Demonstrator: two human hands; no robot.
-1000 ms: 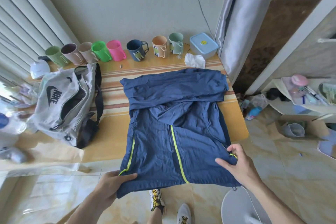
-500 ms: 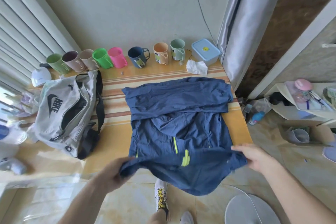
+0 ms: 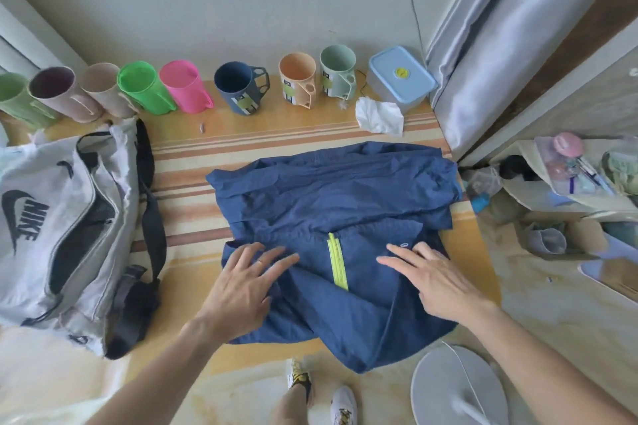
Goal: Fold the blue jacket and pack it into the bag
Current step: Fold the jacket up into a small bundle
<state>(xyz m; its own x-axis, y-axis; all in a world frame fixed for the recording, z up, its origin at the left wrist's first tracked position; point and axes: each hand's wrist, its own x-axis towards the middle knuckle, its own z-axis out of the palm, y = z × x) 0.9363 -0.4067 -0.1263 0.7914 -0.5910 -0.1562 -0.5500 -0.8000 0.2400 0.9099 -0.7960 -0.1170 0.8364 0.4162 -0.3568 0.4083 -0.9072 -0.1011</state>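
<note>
The blue jacket lies on the yellow table, its sleeves folded across the top and its bottom hem folded up over the body, a short lime zipper showing in the middle. A corner of the cloth hangs over the table's front edge. My left hand lies flat on the left side of the fold with fingers spread. On the right side, my right hand presses flat on the fold. The grey Nike bag lies at the left with its zipper open and its black strap trailing toward the jacket.
Several coloured mugs line the wall at the back, with a blue-lidded box and a crumpled white tissue at the back right. A grey curtain hangs right of the table. A round grey stool stands below right.
Both hands lifted the jacket's bottom hem and carried it up over the body. They have let go and now lie flat on the fold.
</note>
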